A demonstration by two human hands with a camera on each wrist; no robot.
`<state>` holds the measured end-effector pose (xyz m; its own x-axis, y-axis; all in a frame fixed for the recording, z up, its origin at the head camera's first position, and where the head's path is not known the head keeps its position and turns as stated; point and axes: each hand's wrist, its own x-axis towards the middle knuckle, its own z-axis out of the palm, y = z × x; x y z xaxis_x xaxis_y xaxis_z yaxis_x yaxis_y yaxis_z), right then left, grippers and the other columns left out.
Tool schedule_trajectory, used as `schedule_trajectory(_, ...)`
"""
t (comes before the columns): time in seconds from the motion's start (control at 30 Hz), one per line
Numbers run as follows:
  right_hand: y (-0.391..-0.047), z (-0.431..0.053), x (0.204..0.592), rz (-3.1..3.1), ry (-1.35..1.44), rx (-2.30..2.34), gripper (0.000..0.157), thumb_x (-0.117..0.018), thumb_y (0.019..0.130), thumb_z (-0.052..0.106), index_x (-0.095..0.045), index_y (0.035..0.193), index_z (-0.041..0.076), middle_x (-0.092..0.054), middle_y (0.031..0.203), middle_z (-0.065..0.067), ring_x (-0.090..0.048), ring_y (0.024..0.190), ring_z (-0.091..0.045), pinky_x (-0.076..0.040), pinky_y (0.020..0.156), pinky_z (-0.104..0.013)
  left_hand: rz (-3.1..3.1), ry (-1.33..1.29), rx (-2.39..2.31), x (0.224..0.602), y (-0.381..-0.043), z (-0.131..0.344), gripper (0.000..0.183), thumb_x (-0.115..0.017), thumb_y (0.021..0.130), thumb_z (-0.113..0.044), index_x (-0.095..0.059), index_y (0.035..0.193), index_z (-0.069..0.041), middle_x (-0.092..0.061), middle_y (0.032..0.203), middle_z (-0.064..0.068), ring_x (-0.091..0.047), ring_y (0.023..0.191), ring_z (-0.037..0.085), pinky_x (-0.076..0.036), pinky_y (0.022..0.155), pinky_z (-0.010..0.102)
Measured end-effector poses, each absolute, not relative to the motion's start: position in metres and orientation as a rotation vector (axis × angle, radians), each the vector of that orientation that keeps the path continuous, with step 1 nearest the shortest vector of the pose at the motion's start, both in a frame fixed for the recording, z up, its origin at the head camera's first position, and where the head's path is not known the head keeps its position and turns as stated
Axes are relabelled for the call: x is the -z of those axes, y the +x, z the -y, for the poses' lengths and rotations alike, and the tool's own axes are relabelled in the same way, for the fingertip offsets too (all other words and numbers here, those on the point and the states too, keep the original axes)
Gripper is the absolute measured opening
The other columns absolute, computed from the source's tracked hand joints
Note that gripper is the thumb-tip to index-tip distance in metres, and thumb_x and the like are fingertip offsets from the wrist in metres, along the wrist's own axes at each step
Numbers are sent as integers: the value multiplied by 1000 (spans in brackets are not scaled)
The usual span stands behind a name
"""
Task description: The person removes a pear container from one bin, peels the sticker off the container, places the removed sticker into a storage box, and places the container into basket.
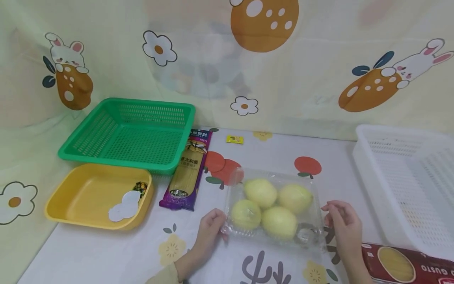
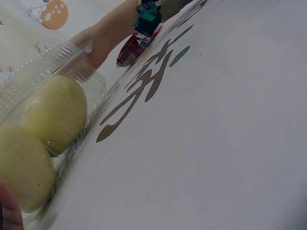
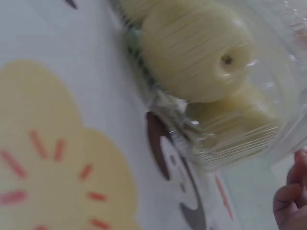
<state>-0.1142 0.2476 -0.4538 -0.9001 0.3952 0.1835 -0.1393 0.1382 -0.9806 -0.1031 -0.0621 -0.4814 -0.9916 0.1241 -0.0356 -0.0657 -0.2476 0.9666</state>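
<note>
A clear plastic fruit box (image 1: 273, 242) lies in front of me, with several round, pale yellow-green fruits (image 1: 279, 223) inside. At its near left corner my left hand (image 1: 210, 228) pinches the edge; in the left wrist view only fingertips (image 2: 8, 203) show beside a fruit. My right hand (image 1: 344, 225) is at the box's right side, its fingers loosely bent and close to the rim. In the right wrist view a gap shows between that hand's thumb and forefinger (image 3: 300, 165), below the lid's edge.
At the left stand a green basket (image 1: 124, 163) and a yellow tub (image 1: 88, 197) holding small items. A purple pasta packet (image 1: 186, 169) lies beside them, with a small yellow packet (image 1: 235, 139) farther back. A white basket (image 1: 376, 173) and a red box (image 1: 397, 264) are at the right.
</note>
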Motion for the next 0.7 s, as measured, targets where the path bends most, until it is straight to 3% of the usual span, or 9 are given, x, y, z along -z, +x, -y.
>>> schedule_trajectory(0.13, -112, -245, 457, 2170, -340, -1669, 8, -55, 87, 3, -56, 95, 2, -54, 79, 3, -50, 55, -5, -41, 48, -14, -1862, 75, -2386, 480, -105, 61, 18, -46, 89, -7, -46, 81, 9, -49, 63, 2, -48, 49, 10, -44, 48, 20)
schedule_trajectory(0.3, -110, -244, 464, 2426, -345, -1459, 23, -54, 90, 13, -49, 110, 3, -49, 90, 2, -48, 58, -1, -37, 44, -15, -1870, 70, -2375, 479, -106, 61, 13, -45, 89, -7, -47, 82, 3, -48, 64, 2, -48, 50, 10, -44, 49, 21)
schedule_trajectory(0.4, -109, -242, 463, 2526, -397, -1393, 27, -50, 92, 21, -48, 113, 3, -51, 97, -5, -52, 69, -2, -40, 52, -15, -1880, 82, -2370, 479, -106, 61, 12, -46, 90, -7, -47, 84, 3, -48, 63, 1, -48, 51, 10, -44, 50, 21)
schedule_trajectory(0.5, -109, -241, 462, 2612, -436, -1371, 32, -44, 94, 29, -50, 109, 1, -54, 101, -13, -55, 83, -11, -45, 64, -20, -1875, 93, -2378, 478, -105, 61, 11, -47, 89, -6, -45, 87, 5, -48, 63, 0, -48, 52, 9, -45, 51, 20)
schedule_trajectory(0.7, -106, -242, 462, 2652, -467, -1454, 35, -40, 95, 32, -53, 97, -1, -51, 74, -8, -40, 52, -17, -36, 42, -27, -1876, 111, -2382, 480, -103, 61, 10, -47, 91, -7, -43, 91, 3, -50, 66, 0, -47, 56, 9, -45, 52, 21)
